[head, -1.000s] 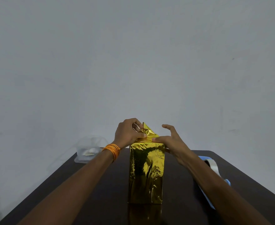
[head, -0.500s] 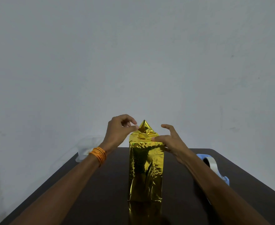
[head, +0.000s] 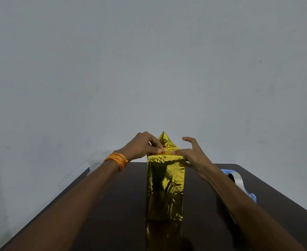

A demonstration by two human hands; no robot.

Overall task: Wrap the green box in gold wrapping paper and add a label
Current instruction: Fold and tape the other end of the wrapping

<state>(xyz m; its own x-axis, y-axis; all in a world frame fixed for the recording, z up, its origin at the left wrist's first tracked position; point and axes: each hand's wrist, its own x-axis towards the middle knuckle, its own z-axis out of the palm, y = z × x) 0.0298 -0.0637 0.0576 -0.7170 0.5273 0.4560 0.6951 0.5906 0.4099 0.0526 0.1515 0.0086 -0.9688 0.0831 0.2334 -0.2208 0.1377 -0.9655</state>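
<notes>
Left of centre, the left hand [head: 141, 145], orange thread [head: 117, 160] at its wrist, pinches the peaked gold wrapping paper [head: 167, 142] atop the covered box [head: 164, 187], upright mid-frame on the dark bench [head: 112, 205]. The right hand [head: 194, 155], fingers spread, presses its thumb on the fold. A tape roll [head: 238, 180] lies at right.

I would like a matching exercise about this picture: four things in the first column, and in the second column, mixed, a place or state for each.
1. gold-wrapped box
2. triangular paper flap
3. tape dispenser
4. orange thread band

A. around the left wrist
B. standing upright on the table
C. lying near the table's right edge
D. pointing up above the box top

Pairs: 1-B, 2-D, 3-C, 4-A
</notes>
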